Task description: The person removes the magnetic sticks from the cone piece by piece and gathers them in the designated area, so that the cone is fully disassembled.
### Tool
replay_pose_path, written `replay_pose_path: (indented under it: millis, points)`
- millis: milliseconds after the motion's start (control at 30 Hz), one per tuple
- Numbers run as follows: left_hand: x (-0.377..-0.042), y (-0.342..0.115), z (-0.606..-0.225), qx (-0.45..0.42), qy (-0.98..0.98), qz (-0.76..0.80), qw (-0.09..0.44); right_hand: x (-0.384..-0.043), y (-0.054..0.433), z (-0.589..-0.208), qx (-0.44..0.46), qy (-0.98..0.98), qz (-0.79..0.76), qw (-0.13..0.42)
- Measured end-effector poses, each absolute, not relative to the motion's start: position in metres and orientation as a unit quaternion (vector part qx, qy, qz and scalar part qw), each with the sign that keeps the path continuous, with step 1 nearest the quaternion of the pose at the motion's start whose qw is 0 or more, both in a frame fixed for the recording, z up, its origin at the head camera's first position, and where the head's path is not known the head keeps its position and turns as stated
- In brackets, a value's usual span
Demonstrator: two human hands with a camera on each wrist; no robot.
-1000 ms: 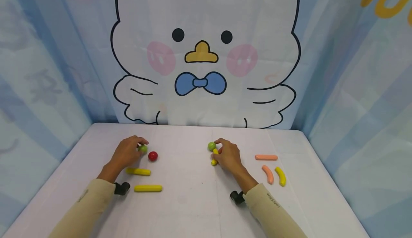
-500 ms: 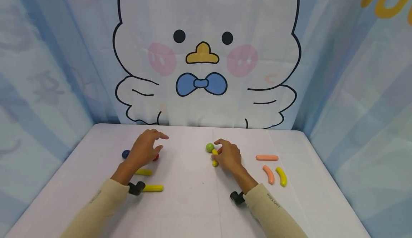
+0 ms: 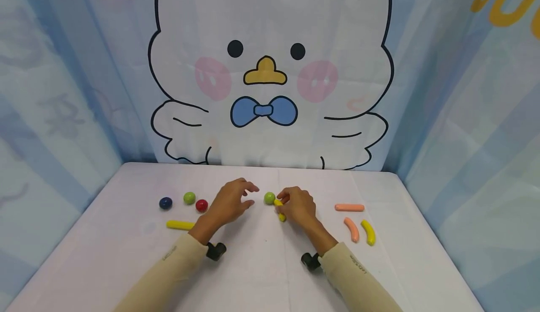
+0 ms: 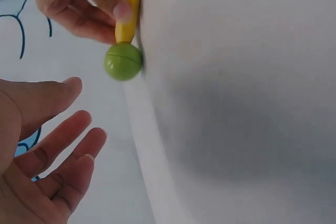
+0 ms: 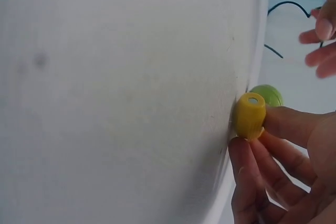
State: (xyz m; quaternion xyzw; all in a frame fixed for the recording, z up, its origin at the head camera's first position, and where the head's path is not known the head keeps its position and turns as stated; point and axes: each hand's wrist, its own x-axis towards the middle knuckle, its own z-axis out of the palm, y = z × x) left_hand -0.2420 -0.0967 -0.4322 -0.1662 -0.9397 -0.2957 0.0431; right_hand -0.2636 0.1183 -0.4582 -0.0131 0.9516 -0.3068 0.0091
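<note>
My right hand (image 3: 297, 206) pinches a yellow curved stick (image 4: 129, 9) between thumb and fingers, low over the white table. The stick's round end shows a small metallic dot in the right wrist view. Against its far end sits a green ball (image 4: 123, 62), touching it. My left hand (image 3: 228, 202) holds nothing; it is just left of that ball, thumb and fingers apart, pointing toward it. Behind the left arm lie a red ball (image 3: 201, 205), a second green ball (image 3: 189, 198), a dark blue ball (image 3: 166, 203) and a yellow straight stick (image 3: 180, 225).
On the right of the table (image 3: 253, 274) lie an orange straight stick (image 3: 349, 207), an orange curved stick (image 3: 351, 229) and another yellow curved stick (image 3: 368, 232). A printed cloth (image 3: 270, 148) with a cartoon bird hangs behind the table, with blue curtains at both sides.
My left hand has let go of the second green ball and moved right toward the right hand. The held yellow stick and its green ball have shifted slightly left and nearer.
</note>
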Motion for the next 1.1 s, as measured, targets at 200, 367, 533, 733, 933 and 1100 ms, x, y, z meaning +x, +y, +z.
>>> replay_pose_path:
  millis: [200,367,533,733,933,1100]
  points:
    - [-0.246,-0.078,-0.443,-0.185,-0.931,-0.312,0.038,-0.259,0.119,-0.455,-0.039,0.949,-0.312,0.027]
    - [-0.249,-0.068,-0.449,-0.192,-0.931,-0.31,0.033,-0.255,0.118,-0.455,-0.054,0.949,-0.308,0.03]
    - [-0.25,-0.062,-0.454,-0.186,-0.938,-0.291,0.033,-0.25,0.116,-0.453,-0.069,0.95,-0.303,0.035]
    - [-0.251,-0.06,-0.458,-0.2,-0.937,-0.283,0.045,-0.244,0.118,-0.452,-0.089,0.951,-0.292,0.042]
    - [-0.253,-0.061,-0.459,-0.199,-0.936,-0.29,0.024,-0.238,0.125,-0.449,-0.104,0.951,-0.282,0.068]
    - [-0.255,-0.06,-0.459,-0.197,-0.935,-0.296,0.013,-0.231,0.136,-0.443,-0.091,0.954,-0.279,0.069]
